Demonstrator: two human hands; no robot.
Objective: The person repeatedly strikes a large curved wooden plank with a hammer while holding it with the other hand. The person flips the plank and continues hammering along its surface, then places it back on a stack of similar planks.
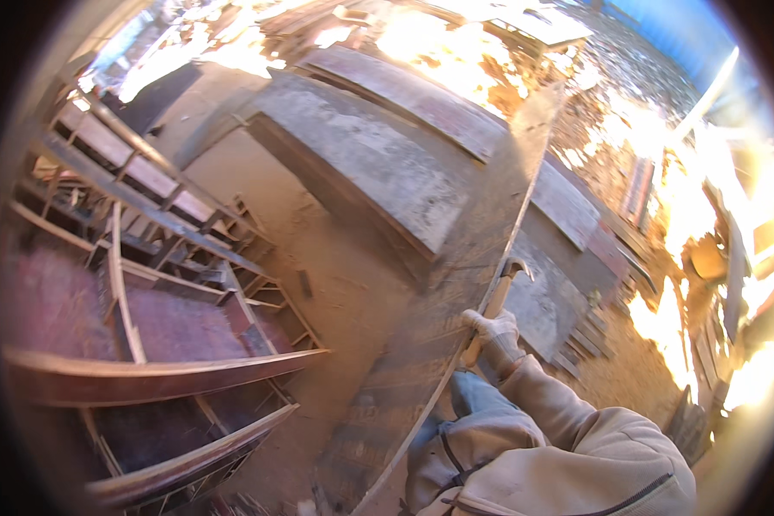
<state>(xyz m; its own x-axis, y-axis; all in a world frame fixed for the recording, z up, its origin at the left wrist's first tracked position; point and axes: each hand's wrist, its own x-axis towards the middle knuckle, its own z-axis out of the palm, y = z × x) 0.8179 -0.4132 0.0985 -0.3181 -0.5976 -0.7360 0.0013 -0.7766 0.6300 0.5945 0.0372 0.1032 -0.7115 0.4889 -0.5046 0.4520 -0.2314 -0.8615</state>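
My right hand (496, 334), in what looks like a pale work glove, is closed round the wooden handle of a claw hammer (496, 297). The hammer's metal head points up and away from me, close to the edge of a long board (456, 292). This wide, worn brown board runs from the far right down to the near middle, right beside my legs. Whether the hand also touches its edge, I cannot tell. My left hand does not show.
On the left stand reddish wooden panels (189, 322) framed with battens. Stacked grey panels (361, 159) lie beyond the board on sandy ground. Small wood offcuts (586, 340) sit right of my hand. Scrap wood (714, 258) is piled at the far right in bright sunlight.
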